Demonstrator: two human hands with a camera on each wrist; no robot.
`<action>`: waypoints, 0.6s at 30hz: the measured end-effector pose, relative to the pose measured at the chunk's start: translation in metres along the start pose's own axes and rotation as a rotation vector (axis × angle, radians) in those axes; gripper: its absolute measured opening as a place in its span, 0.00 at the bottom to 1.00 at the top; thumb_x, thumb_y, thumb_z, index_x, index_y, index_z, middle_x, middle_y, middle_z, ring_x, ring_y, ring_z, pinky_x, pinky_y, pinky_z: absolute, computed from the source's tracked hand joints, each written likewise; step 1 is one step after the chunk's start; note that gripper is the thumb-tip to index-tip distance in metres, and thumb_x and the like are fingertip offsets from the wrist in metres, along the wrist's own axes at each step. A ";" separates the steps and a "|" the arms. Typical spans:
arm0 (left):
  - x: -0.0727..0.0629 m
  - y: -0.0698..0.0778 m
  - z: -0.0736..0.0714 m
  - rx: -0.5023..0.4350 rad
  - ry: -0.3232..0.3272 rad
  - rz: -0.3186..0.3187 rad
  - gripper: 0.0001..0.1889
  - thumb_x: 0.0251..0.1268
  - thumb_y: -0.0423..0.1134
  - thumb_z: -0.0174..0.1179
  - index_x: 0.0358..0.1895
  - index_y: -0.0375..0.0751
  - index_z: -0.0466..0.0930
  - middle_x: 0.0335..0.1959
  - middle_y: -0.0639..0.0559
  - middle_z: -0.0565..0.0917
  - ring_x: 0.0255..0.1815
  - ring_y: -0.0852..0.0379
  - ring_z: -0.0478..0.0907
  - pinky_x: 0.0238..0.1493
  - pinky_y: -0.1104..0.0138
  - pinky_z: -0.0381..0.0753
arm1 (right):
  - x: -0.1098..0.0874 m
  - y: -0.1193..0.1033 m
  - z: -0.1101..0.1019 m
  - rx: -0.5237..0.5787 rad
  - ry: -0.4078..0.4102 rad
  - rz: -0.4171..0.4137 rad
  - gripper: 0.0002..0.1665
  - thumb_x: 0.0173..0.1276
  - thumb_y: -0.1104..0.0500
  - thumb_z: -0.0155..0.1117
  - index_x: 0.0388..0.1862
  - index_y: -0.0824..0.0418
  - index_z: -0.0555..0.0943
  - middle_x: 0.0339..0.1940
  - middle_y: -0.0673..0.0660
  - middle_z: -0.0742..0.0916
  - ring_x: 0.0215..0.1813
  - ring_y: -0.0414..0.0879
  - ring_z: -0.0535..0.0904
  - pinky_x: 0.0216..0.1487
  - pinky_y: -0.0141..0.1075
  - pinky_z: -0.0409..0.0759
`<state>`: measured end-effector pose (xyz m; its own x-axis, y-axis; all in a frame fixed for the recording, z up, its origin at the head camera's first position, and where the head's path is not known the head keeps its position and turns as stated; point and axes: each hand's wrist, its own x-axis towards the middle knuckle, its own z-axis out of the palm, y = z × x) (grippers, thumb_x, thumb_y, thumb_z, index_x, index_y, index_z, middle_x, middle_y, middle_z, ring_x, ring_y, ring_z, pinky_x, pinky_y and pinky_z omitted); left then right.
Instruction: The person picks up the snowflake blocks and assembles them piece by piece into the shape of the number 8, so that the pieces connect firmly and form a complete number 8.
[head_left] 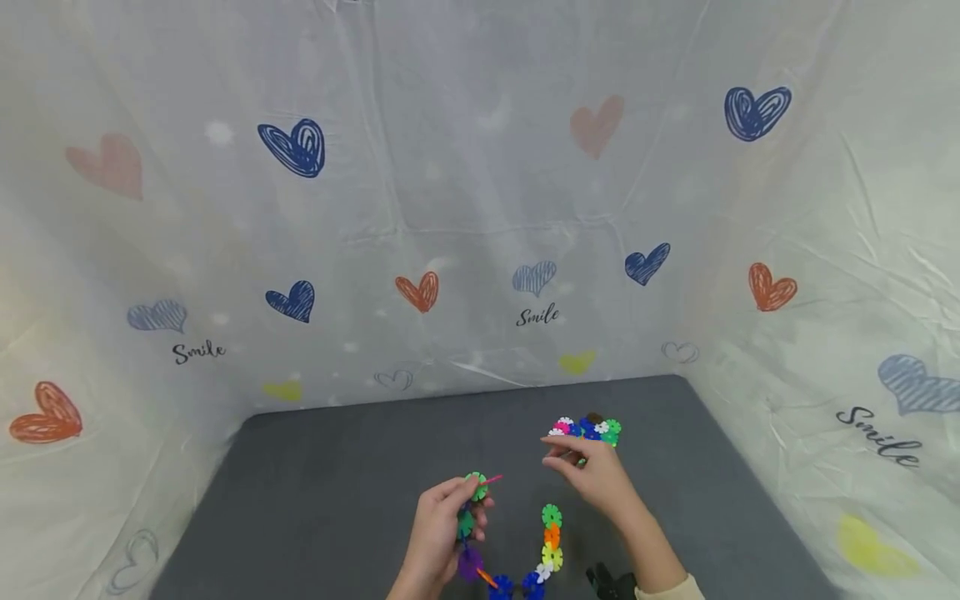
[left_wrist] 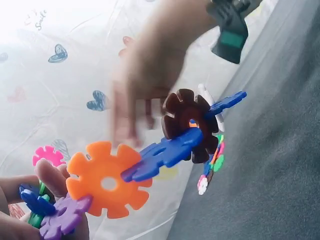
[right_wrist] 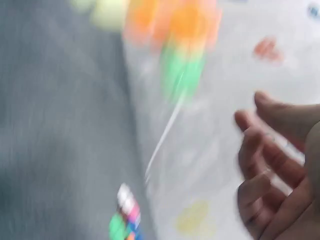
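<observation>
My left hand grips one end of a chain of notched flower-shaped plastic discs, its thumb over a green disc. A pink disc sticks out edge-on beside it. Below the hand the chain runs through a purple disc to blue ones, then up to a green disc at its other end. In the left wrist view an orange disc and a brown disc show in the chain. My right hand hovers between chain and pile, fingers loosely bent, with nothing between thumb and fingertips.
A small pile of mixed-colour discs lies toward the back right of the dark grey table. Behind the table hangs a pale curtain printed with hearts. A black strap-like device is beside my right wrist.
</observation>
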<state>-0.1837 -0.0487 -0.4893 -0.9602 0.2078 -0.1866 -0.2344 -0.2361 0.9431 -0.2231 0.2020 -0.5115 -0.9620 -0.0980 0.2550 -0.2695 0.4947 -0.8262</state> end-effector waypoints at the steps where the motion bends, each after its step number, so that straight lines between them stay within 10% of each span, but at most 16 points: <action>1: 0.000 0.000 -0.001 -0.003 0.003 0.005 0.16 0.74 0.46 0.60 0.36 0.34 0.83 0.28 0.52 0.85 0.19 0.64 0.77 0.20 0.72 0.79 | 0.003 0.010 -0.003 -0.041 0.020 0.059 0.16 0.65 0.55 0.74 0.52 0.50 0.88 0.37 0.48 0.90 0.31 0.44 0.81 0.30 0.33 0.79; 9: 0.001 -0.001 -0.003 -0.010 0.006 0.005 0.16 0.73 0.46 0.61 0.37 0.34 0.83 0.28 0.52 0.86 0.20 0.64 0.78 0.21 0.72 0.80 | 0.020 0.070 -0.004 -0.276 0.071 0.300 0.21 0.65 0.55 0.74 0.56 0.60 0.86 0.52 0.63 0.88 0.50 0.59 0.85 0.45 0.52 0.84; 18: 0.002 0.000 0.000 0.006 0.015 0.012 0.17 0.73 0.47 0.61 0.37 0.34 0.83 0.29 0.51 0.85 0.21 0.63 0.79 0.22 0.71 0.81 | 0.022 0.098 0.012 -0.420 0.064 0.380 0.26 0.65 0.52 0.74 0.61 0.59 0.82 0.46 0.60 0.87 0.39 0.54 0.82 0.36 0.51 0.80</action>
<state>-0.1854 -0.0485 -0.4902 -0.9651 0.1910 -0.1792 -0.2219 -0.2330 0.9468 -0.2714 0.2378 -0.5931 -0.9796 0.2001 0.0195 0.1489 0.7870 -0.5987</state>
